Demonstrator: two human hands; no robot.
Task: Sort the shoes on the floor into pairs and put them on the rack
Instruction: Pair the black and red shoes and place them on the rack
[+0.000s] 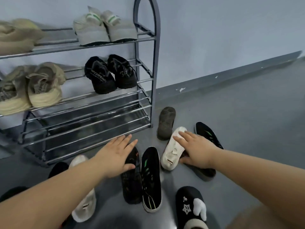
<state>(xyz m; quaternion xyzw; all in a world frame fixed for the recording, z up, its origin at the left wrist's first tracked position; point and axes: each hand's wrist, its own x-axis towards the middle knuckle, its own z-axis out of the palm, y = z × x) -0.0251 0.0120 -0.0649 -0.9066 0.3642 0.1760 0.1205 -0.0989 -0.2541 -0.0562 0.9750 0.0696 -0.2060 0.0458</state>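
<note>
Only "FOREN" reads on a racked black shoe.

Both bare forearms reach forward and down from the lower corners of the view, converging toward the middle. The left hand is palm down, its 4 fingers straight and close together, thumb spread to the side. The right hand is also palm down, fingers extended forward and slightly spread, thumb angled low.
</note>
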